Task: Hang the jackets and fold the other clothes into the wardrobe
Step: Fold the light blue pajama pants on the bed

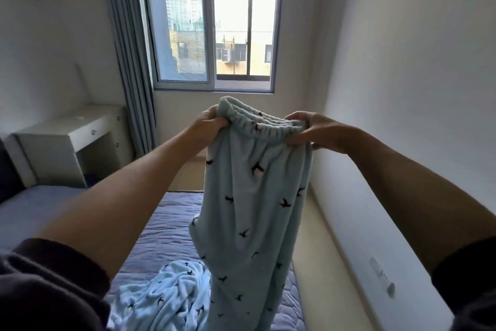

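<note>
A pair of light blue fleece pyjama trousers (252,196) with small dark bird prints hangs in the air above the bed. My left hand (208,122) grips the left end of the elastic waistband, and my right hand (312,128) grips its right end. The waistband is stretched between them at chest height, and the legs hang straight down. A second garment of the same light blue bird fabric (163,295) lies crumpled on the bed below, partly behind the hanging trousers. No wardrobe is in view.
A bed with a blue-purple quilted cover (166,226) fills the lower middle. A white desk (67,129) stands at the left by grey curtains (128,67). A window (214,24) is straight ahead. A white wall (402,116) runs close along the right side.
</note>
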Motion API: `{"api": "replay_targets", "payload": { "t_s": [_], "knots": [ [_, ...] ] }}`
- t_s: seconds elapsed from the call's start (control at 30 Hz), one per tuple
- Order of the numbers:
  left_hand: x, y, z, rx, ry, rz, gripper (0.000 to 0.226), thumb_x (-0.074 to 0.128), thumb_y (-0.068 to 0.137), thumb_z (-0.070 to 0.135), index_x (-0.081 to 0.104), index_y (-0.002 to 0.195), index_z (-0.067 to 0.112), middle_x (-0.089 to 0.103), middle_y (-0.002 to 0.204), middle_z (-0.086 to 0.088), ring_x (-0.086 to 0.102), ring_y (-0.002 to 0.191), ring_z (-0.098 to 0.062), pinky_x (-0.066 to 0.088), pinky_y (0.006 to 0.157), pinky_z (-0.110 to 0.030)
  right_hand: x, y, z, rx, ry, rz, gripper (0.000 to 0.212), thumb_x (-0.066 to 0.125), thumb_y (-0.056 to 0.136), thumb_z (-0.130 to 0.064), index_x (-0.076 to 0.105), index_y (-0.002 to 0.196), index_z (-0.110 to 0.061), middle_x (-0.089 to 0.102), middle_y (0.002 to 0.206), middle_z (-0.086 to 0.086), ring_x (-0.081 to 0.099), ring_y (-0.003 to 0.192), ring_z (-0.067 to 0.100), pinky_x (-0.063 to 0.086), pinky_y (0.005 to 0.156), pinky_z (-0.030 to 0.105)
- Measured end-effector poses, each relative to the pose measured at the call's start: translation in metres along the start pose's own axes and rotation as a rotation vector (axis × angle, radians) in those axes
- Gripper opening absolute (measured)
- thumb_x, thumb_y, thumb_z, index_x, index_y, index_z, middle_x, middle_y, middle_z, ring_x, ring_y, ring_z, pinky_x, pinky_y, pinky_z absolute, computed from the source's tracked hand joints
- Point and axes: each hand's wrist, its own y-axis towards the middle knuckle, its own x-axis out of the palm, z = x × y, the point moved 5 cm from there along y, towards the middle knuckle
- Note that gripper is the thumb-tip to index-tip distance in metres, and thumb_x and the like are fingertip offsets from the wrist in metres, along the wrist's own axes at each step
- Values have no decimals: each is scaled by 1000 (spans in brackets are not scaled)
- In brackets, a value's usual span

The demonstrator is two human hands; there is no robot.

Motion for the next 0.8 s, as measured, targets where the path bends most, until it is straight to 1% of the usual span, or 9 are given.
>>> {"api": "replay_targets", "payload": {
  "t_s": [0.13, 0.2, 0.3, 0.37, 0.5, 0.57, 0.63, 0.7, 0.8],
  "knots": [
    [2, 3, 22, 15, 83, -24, 26, 38, 96, -5, 54, 117, -1, 58, 102, -10, 52, 94, -17, 49, 78, -18, 1, 6, -43, -13, -556, -33, 59, 74, 79, -40, 47, 132, -32, 54, 118, -7, 55, 100, 14, 49, 74, 25],
    [7, 2, 36, 27, 176, -49, 23, 43, 97, 1, 56, 116, -1, 58, 106, -12, 53, 97, -20, 50, 84, -26, 11, 6, -62, -33, -634, -33, 58, 72, 77, -46, 48, 128, -33, 55, 109, -11, 56, 95, 12, 48, 70, 22],
    [0, 0, 53, 48, 289, -44, 25, 48, 96, 7, 59, 116, -1, 62, 113, -17, 58, 102, -26, 47, 96, -41, 20, 3, -84, -76, -608, -3, 21, 66, 81, -34, 60, 97, -22, 62, 94, -4, 59, 86, 15, 50, 69, 23],
    [-15, -2, 59, 74, 324, -20, 26, 53, 95, 13, 60, 116, 1, 63, 116, -19, 59, 108, -31, 48, 98, -45, 22, -1, -101, -113, -591, 48, 7, 60, 84, -27, 57, 81, -21, 61, 88, 2, 56, 81, 17, 49, 67, 26],
    [-50, -12, 49, 37, 351, -23, 24, 73, 82, 28, 66, 99, 12, 68, 99, -7, 64, 91, -20, 56, 79, -32, 27, 0, -141, -132, -564, 141, 16, 54, 86, -22, 62, 91, -10, 63, 95, 6, 56, 85, 19, 50, 78, 33],
    [-64, -22, 31, -40, 328, -2, 25, 83, 70, 25, 65, 86, 20, 68, 87, 2, 64, 83, -16, 56, 70, -25, 30, 2, -162, -145, -511, 207, 17, 54, 85, -22, 62, 89, -8, 61, 90, 4, 55, 82, 17, 48, 75, 31],
    [-76, -30, 12, -50, 336, 98, 22, 79, 72, 16, 59, 79, 23, 62, 77, 7, 60, 77, -16, 51, 60, -19, 37, 6, -181, -155, -490, 261, 14, 55, 86, -25, 58, 77, -13, 58, 81, 1, 53, 76, 14, 45, 69, 27],
    [-84, -40, -8, -48, 298, 222, 17, 72, 78, 10, 58, 87, 18, 60, 76, 6, 57, 77, -16, 48, 56, -18, 46, 10, -192, -121, -461, 276, 19, 56, 86, -28, 53, 73, -15, 56, 78, 0, 52, 74, 13, 43, 66, 25],
    [-87, -62, -37, -85, 132, 315, 28, 73, 82, 13, 55, 103, 13, 60, 85, 1, 58, 78, -16, 52, 63, -21, 63, 16, -193, -9, -390, 255, 23, 59, 83, -34, 55, 72, -14, 58, 77, 2, 52, 71, 13, 43, 66, 27]
  ]
}}
